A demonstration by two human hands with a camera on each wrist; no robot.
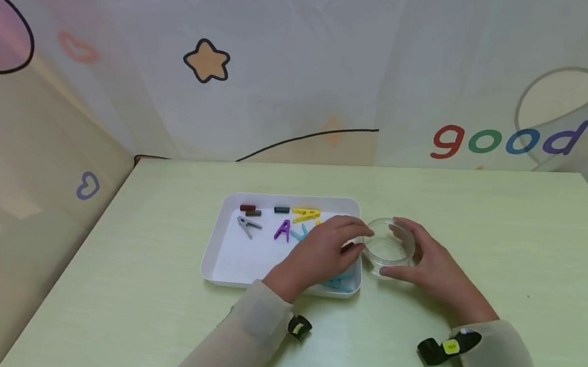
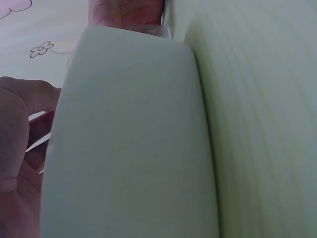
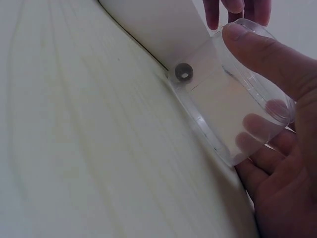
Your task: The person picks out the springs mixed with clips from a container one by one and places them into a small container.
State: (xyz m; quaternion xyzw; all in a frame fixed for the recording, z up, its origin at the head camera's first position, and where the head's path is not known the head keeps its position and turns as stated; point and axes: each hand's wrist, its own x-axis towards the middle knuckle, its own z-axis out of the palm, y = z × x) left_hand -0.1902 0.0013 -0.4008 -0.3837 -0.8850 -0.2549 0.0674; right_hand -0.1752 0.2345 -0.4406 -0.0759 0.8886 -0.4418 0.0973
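My right hand (image 1: pixel 424 258) grips a clear round jar (image 1: pixel 387 250) from its right side, thumb in front and fingers behind. The jar stands on the table beside the white tray (image 1: pixel 245 267). In the right wrist view, a small dark ring-shaped piece (image 3: pixel 178 71), like a spring seen end-on, shows low in the jar. My left hand (image 1: pixel 323 247) reaches over the tray's right part, its loosely bent fingertips right at the jar's rim and nothing visible between them. In the tray lie a grey clip (image 1: pixel 248 225), a purple clip (image 1: pixel 283 230), yellow clips (image 1: pixel 305 213) and light blue pieces (image 1: pixel 339 282).
Several small springs lie at the tray's back: a dark red one (image 1: pixel 248 208), a brownish one (image 1: pixel 253 213) and a black one (image 1: pixel 281 210). The pale green table (image 1: pixel 144 288) meets a printed cloth backdrop (image 1: pixel 301 53) behind and at the left.
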